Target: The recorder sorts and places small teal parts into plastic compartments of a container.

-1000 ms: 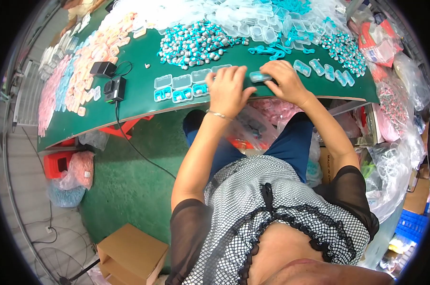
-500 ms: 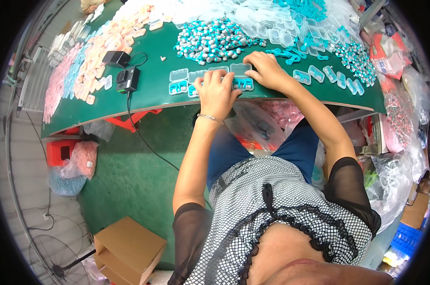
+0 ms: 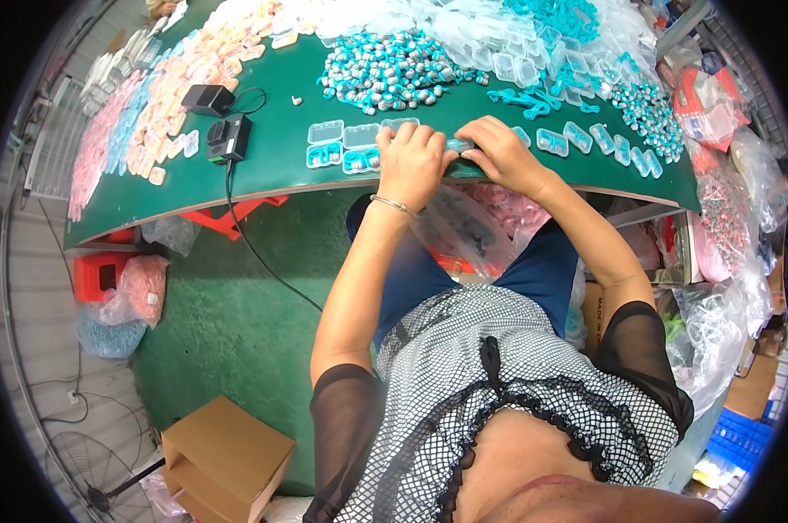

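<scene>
At the near edge of the table my two hands meet over a small clear plastic case (image 3: 457, 146) with teal contents. My left hand (image 3: 409, 166) is closed at its left end, thumb toward the middle. My right hand (image 3: 504, 159) pinches its right end. Fingers cover much of the case. To the left stand open clear cases (image 3: 361, 150) with lids tipped back and teal-and-white pieces inside; another raised lid (image 3: 400, 124) shows behind my left hand. Right of my right hand lie several closed filled cases (image 3: 551, 142).
Behind my hands is a heap of teal-and-grey pieces (image 3: 394, 70), with teal cords (image 3: 524, 102) beside it. Clear empty cases (image 3: 498, 44) pile up farther back. Peach cases (image 3: 185, 87) and a black device (image 3: 229, 137) with a cable lie left. A cardboard box (image 3: 228, 444) stands on the floor.
My right hand has come down from the raised lid to the case's near side. The lid of that case no longer stands up. My left hand has shifted slightly right.
</scene>
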`<state>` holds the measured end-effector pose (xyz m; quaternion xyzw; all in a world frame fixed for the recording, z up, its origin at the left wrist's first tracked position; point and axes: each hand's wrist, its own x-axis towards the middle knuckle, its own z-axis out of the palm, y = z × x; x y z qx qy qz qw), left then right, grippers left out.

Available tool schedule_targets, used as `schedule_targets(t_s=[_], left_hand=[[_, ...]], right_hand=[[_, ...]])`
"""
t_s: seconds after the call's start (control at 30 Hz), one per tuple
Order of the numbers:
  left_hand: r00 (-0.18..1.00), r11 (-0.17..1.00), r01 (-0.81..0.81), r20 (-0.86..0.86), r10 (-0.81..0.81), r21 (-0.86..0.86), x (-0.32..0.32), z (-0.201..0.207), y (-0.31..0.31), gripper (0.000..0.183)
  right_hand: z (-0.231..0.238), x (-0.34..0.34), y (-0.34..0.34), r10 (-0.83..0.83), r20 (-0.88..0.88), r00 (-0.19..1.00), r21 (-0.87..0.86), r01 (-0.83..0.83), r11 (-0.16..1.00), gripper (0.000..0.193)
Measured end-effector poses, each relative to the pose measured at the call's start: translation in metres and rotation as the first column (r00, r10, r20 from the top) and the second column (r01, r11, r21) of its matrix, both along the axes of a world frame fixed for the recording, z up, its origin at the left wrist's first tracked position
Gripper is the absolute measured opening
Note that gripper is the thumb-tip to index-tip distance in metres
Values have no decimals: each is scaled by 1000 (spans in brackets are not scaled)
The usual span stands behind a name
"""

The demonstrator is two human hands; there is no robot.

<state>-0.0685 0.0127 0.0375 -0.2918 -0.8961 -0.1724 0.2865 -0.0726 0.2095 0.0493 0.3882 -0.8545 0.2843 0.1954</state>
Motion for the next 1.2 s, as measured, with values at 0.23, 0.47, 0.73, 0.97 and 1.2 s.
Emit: schedule_targets(t_s=[0.23,0.47,0.73,0.97,1.2], left_hand=[[1000,998,13,-6,-13,63,5,-3,9,22],[991,983,-133,11,133,130,26,5,-29,44],[972,971,-232,41,229,66,26,4,-53,41],[971,969,-236,64,231,74,16,5,-51,65],[985,986,-158,73,153,57,7,11,-53,59]], right_hand=[[-2,-3,9,-20,-38,999,21,20,1000,23],[13,-4,40,-92,-234,968,184,137,973,25],[-2,-37,-42,-203,-90,975,170,216,962,23],[2,-49,-58,-170,204,964,72,158,985,22],[8,-28,-47,85,11,996,3,-85,996,30]])
